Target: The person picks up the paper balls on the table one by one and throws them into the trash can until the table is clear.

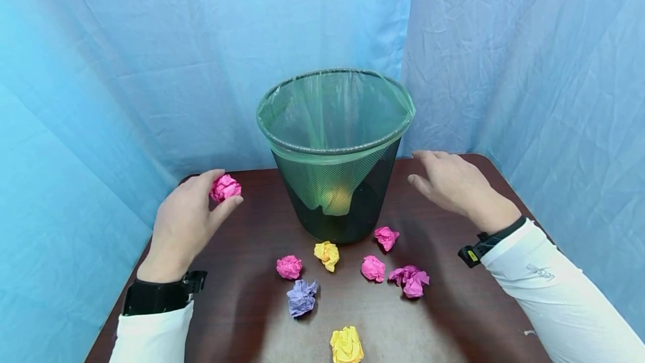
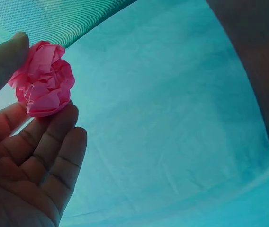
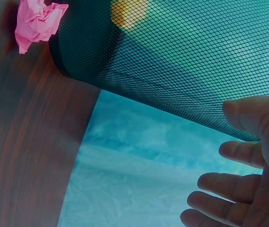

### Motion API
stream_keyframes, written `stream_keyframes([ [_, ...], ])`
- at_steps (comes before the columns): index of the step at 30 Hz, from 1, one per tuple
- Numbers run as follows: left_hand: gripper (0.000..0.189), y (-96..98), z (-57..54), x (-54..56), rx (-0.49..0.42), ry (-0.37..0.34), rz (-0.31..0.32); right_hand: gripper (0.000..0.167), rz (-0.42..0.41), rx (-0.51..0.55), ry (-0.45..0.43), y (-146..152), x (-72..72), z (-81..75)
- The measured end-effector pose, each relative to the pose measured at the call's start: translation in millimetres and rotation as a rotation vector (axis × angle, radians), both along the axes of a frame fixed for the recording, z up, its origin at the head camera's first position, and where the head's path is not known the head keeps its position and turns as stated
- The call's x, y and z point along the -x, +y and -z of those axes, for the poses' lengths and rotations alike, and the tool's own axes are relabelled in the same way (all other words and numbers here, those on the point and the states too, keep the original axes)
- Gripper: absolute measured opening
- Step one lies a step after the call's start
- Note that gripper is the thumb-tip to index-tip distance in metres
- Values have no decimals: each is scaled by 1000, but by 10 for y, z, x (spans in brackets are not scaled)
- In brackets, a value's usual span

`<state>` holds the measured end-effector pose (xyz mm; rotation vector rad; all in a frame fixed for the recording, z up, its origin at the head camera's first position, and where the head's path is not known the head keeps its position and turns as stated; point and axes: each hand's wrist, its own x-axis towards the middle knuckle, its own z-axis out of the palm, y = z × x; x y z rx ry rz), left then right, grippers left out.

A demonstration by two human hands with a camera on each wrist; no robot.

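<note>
My left hand [image 1: 183,220] holds a crumpled pink paper ball [image 1: 225,188] between thumb and fingers, left of the bin and above the table. In the left wrist view the same pink ball [image 2: 44,79] sits between the thumb and the fingertips. A black mesh wastebasket [image 1: 347,184] with a green plastic liner stands upright at the middle back. Something yellow [image 1: 337,200] shows through its mesh. To the right of the basket my right hand [image 1: 456,186] hovers with nothing in it. The right wrist view shows its fingers [image 3: 229,187] extended and apart from one another.
In front of the basket lie several crumpled paper balls: yellow [image 1: 327,255], pink [image 1: 289,267], purple-blue [image 1: 302,298], magenta [image 1: 410,281], and another yellow one [image 1: 346,345] nearest me. Two more pink ones [image 1: 373,269] lie right of centre. Blue curtains [image 1: 201,60] surround the dark wooden table [image 1: 484,307].
</note>
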<state>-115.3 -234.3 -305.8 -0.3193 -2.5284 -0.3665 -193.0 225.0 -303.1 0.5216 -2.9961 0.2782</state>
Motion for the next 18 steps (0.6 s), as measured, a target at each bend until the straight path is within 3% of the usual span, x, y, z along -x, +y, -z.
stream_keyframes([
  [5, 62, 40, -162, 31, -51, 32, 3, 64, 2, 2, 8, -2, -7, -5],
  [18, 66, 263, -492, 127, -125, 279, 36, 64, 1, -3, 2, 4, 1, 7],
])
